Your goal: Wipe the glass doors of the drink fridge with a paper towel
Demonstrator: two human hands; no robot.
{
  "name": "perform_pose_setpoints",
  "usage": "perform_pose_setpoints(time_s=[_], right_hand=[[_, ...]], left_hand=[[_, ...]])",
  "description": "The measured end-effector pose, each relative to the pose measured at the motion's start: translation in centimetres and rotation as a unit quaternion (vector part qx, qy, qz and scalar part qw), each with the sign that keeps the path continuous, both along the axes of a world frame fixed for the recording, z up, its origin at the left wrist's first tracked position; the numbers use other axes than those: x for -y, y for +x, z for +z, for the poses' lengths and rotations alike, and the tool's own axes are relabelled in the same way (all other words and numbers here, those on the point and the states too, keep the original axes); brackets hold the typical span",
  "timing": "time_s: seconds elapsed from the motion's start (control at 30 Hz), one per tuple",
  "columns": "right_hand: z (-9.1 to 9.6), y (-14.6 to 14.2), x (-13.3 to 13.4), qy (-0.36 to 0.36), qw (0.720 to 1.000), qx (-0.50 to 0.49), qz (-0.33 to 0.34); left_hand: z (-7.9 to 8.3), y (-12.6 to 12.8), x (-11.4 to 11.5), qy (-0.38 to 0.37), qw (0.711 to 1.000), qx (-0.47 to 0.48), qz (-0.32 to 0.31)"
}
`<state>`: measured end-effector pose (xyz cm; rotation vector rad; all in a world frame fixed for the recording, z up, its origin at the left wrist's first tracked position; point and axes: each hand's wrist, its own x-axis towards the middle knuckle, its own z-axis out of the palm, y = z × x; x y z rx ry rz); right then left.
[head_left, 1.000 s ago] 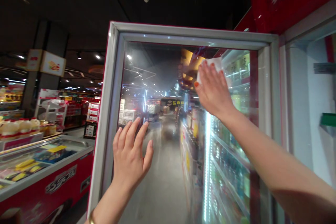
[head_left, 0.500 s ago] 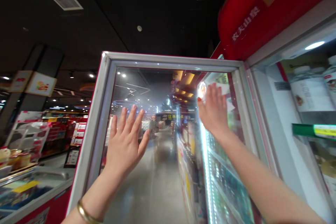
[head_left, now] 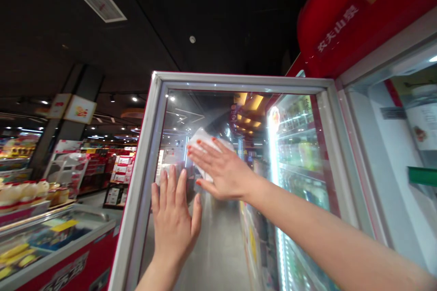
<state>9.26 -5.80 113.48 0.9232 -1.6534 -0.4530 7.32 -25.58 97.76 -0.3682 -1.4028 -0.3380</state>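
Note:
A glass door [head_left: 218, 241] with a pale frame [head_left: 155, 100] stands swung out from a red drinks fridge [head_left: 317, 13]. Flat against its pane, fingers spread, is my left hand [head_left: 175, 218], which holds nothing. My right hand [head_left: 225, 168] crosses to the middle of the pane, just above and right of the left. Under its outstretched fingers a white wipe [head_left: 200, 135] is pressed on the glass. The palm covers part of the wipe. Cloudy streaks show on the glass above it.
The fridge's white inner wall [head_left: 372, 145] and a green shelf edge [head_left: 423, 176] are on the right. At lower left stands a red chest freezer [head_left: 85, 259] with goods inside. Behind it are milk jugs [head_left: 25, 193] and store shelves. A dark pillar [head_left: 80, 95] rises farther back.
My right hand has swept left and down across the pane, and the wipe now shows under it. The left hand sits slightly lower. The whole view has shifted, with the door farther right.

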Motion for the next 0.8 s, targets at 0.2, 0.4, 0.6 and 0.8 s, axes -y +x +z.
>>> perform_pose_setpoints(time_s=[0.2,0.4,0.6,0.8], right_hand=[[4.6,-0.2,2.3,-0.166,0.985,-0.018,-0.043],[2.4,-1.0,7.4,0.146,0.989,0.005,0.025],[6.6,-2.3,8.4,-0.171,0.985,-0.023,-0.001],[-10.4,-1.5,9.0,0.089,0.992,0.009,0.093]], left_hand=[[-3.1,-0.4,0.5,0.014,1.0,0.013,-0.02],[-3.5,-0.6,0.3,0.028,0.999,0.009,-0.015],[-4.1,-0.7,0.3,0.022,1.0,0.005,-0.002],[-5.0,0.1,0.9,0.034,0.997,-0.039,-0.049]])
